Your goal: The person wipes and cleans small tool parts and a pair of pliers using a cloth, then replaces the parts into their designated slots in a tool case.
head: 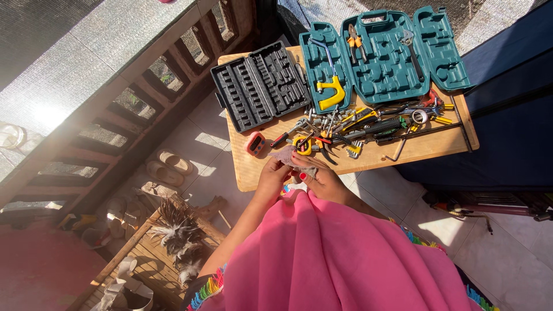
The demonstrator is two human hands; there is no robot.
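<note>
At the near edge of the wooden table point(253, 173), head view: both hands meet over a small pale sheet point(283, 154), greyish-pink, that looks like cloth or abrasive paper; which one cannot be told at this size. Left hand point(272, 175) grips the sheet's near-left side, fingers curled and pressed together under it, thumb on top. Right hand point(318, 175) lies just beside it, fingers curled, seemingly pinching the sheet's right edge along with a small grey piece; the exact pinch is unclear. Sheet judged light, thin and limp, not fragile, easy to crumple; best held by opposite edges, as now, to keep it flat. Its shape is roughly triangular, long axis running along the table's near edge, one corner pointing away toward the tool pile point(360, 126). Just beyond the hands on the table: a small red device point(255, 143) to the left, a yellow-cased tape measure point(302, 144) touching the loose tools. Farther across the table, an open black socket case point(259, 85) and an open teal tool case point(386, 55), holding a yellow-handled hacksaw point(329, 86). Pink garment point(334, 253) fills the foreground.
</note>
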